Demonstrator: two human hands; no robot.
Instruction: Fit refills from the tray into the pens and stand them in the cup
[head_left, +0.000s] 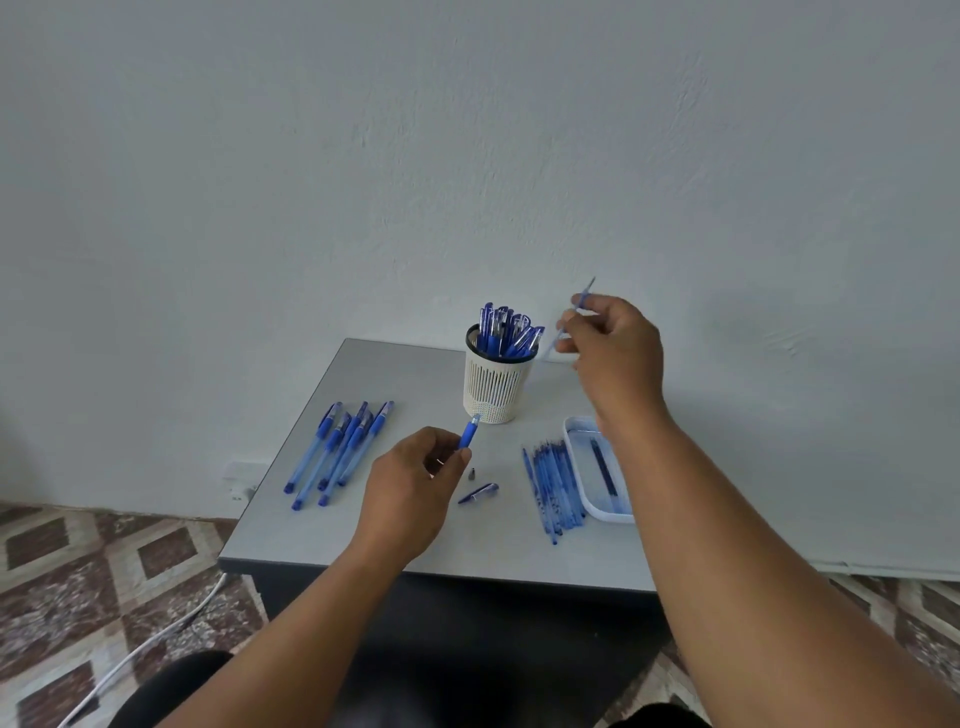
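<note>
Left hand (415, 480) curled round a blue pen barrel (469, 433), open front end pointing up toward the cup (497, 382). Right hand (613, 348) raised beside and just right of the cup, pinching a thin refill (585, 299) between fingertips, refill tilted, upper end against the wall (467, 156).

Cup white, slotted, upright near back of desk (415, 540), packed with capped blue pens (506, 332). Tray (592, 499), white, shallow, at right of desk, partly hidden by right forearm; one dark refill visible inside. Row of spent-looking blue refills (550, 483) lying on desk just left of tray, touching one another. Group of whole blue pens (337, 452) lying at left of desk, roughly parallel, well apart from cup. Loose pen cap (479, 492) and small metal tip piece (472, 474) on desk between left hand and refill row.

Right forearm crosses over tray, blocks its near right corner. Left hand covers rear of barrel.

Desk grey, matte, dark front edge, set against pale plastered wall. Floor (104, 571) tiled in brown and cream diamond pattern. White cable (156, 639) trailing across floor at left; wall socket (239, 470) low on wall behind desk corner.

No legible print or brand on pens, cup or tray
</note>
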